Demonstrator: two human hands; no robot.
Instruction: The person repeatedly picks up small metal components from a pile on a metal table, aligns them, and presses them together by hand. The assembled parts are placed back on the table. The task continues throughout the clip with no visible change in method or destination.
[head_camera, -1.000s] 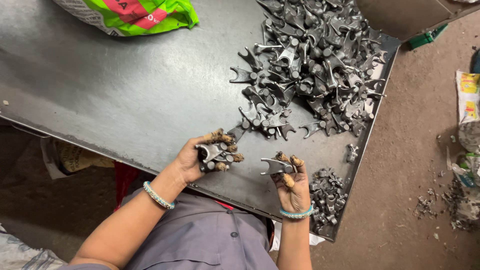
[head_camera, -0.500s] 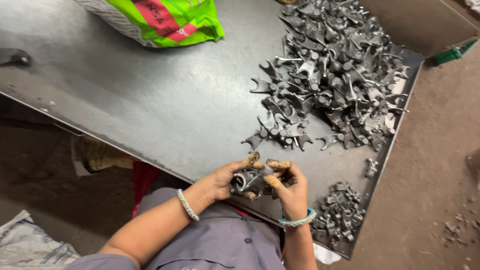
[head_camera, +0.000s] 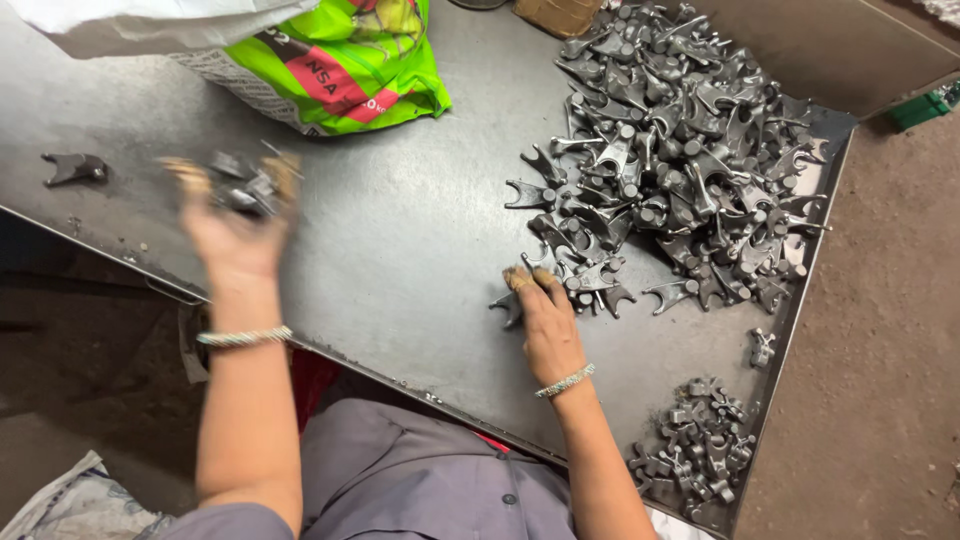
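Two bare hands work over a dark metal table (head_camera: 400, 240), seen from above. Nearest the viewer lies a grey garment (head_camera: 420, 470) on the person's lap, and both wrists carry beaded bracelets. Right hand (head_camera: 545, 325): palm down on the table, fingers (head_camera: 525, 283) curled together over the near edge of a heap of forged metal forks; the fingertips touch one small fork (head_camera: 508, 308) just to their left, and whether they actually pinch it cannot be told. Left hand (head_camera: 235, 225): raised above the table's left part and blurred, fingers (head_camera: 285, 172) cupped upward around a handful of metal pieces (head_camera: 240, 188) that rest in the palm. Left of these fingers, apart from them, one single fork (head_camera: 75, 167) lies alone on the table. Beyond the left fingers, near the far edge, a green and red printed sack (head_camera: 340, 65) rests under a white sheet (head_camera: 160, 20). Beyond and to the right of the right fingers spreads the large heap of forks (head_camera: 680, 150), reaching to the table's raised right rim. Right of the right wrist, in the near right corner of the table, sits a smaller cluster of short metal pieces (head_camera: 695, 445), with one stray piece (head_camera: 762, 348) between it and the heap. Bare earthen floor (head_camera: 880, 350) borders the table on the right.
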